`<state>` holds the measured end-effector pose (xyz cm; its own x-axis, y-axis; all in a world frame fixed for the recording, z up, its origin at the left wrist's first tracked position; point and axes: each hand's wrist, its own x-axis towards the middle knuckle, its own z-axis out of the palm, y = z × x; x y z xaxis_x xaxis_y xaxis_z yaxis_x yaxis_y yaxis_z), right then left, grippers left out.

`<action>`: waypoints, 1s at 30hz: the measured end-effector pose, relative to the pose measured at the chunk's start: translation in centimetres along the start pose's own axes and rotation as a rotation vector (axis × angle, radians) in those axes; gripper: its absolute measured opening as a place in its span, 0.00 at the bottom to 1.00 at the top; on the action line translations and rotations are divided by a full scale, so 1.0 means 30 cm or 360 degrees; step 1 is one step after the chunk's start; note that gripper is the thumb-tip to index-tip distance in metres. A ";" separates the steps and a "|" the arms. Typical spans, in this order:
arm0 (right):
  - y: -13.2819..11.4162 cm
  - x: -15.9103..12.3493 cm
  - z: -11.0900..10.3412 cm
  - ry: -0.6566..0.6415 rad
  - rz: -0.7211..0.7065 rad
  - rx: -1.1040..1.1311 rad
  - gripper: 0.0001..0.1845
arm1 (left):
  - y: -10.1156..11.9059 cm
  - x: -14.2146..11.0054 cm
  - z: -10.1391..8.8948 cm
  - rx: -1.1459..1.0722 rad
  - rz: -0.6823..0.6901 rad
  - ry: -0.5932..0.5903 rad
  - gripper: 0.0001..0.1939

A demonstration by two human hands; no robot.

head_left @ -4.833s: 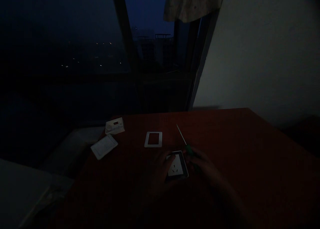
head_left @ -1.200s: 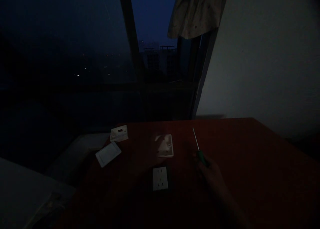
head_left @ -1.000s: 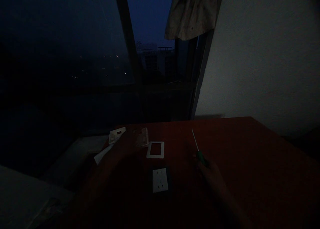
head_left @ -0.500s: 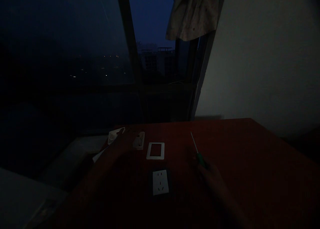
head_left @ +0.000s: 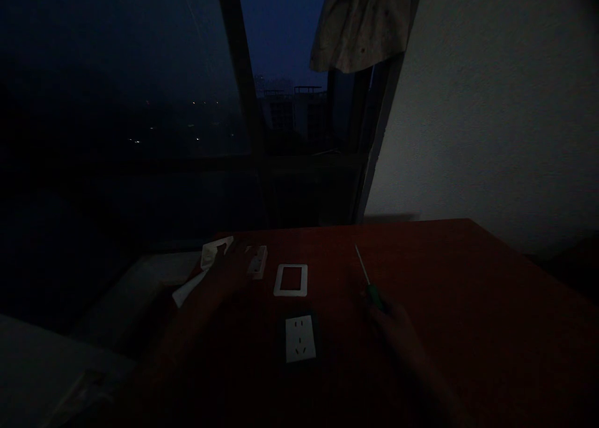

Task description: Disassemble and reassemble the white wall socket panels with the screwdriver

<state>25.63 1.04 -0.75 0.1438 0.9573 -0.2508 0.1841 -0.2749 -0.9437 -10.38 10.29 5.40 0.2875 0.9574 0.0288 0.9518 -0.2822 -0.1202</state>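
My right hand [head_left: 395, 325] is closed around the green handle of a screwdriver [head_left: 374, 296], whose thin metal shaft points away from me over the table. At the far left of the table, my left hand [head_left: 233, 267] reaches in between white plastic pieces. It overlaps the left side of a shallow white box [head_left: 258, 263]; its fingers are too dark to make out. An open white box [head_left: 210, 252] sits just beyond that hand. Between my hands lie a white rectangular frame [head_left: 303, 281] and, closer to me, a white socket panel [head_left: 300, 339] with its slots facing up.
The reddish-brown table [head_left: 444, 278] runs up to a dark window [head_left: 163, 103] and a pale wall [head_left: 491, 116]. A flat white piece [head_left: 186, 291] lies by my left forearm at the table's left edge. Cloth [head_left: 362, 29] hangs above. The room is very dim.
The shallow white box at my left hand has shifted slightly left and looks a little turned. My right hand and the screwdriver stay almost where they were.
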 end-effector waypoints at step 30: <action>0.007 0.006 0.006 -0.0073 -0.0009 -0.0025 0.26 | 0.267 -0.091 0.128 -0.0585 0.0254 0.0019 0.12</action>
<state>25.53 1.16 -1.04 0.0980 0.9619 -0.2553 0.2003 -0.2704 -0.9417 -3.96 5.66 0.56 0.4340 0.8995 0.0501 0.8693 -0.4327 0.2388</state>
